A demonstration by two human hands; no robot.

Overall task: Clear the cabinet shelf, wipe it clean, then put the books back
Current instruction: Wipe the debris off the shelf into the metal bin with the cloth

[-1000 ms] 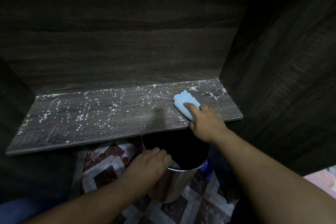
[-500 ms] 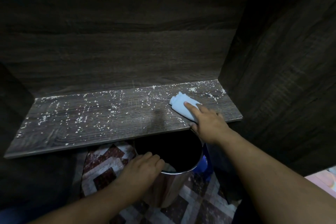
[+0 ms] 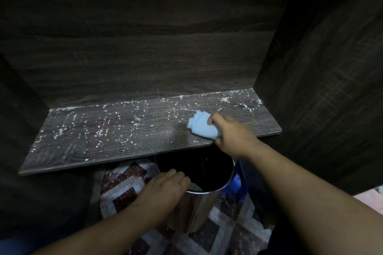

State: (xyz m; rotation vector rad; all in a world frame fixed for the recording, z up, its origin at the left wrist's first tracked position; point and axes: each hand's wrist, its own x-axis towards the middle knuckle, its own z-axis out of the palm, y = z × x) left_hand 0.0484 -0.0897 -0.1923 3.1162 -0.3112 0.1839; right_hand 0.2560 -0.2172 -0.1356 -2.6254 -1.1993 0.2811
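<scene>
The dark wooden cabinet shelf (image 3: 87,149) holds no books and is strewn with small white crumbs (image 3: 99,131). My right hand (image 3: 233,134) grips a bunched light-blue cloth (image 3: 202,125) on the shelf near its front right edge. Just below that edge stands a shiny metal bin (image 3: 199,207) with a dark inside. My left hand (image 3: 163,190) grips the bin's near rim, fingers curled over it. A few crumbs are falling past the shelf edge into the bin. No books are in view.
Dark wooden walls close the shelf at the back (image 3: 145,51), left and right (image 3: 323,89). The floor below has a red, white and grey patterned tile (image 3: 124,184). A blue object (image 3: 238,182) sits behind the bin on its right.
My right hand has drawn the cloth toward the shelf's front edge and slightly left, pushing crumbs over it. My left hand has shifted the bin a little left under the edge.
</scene>
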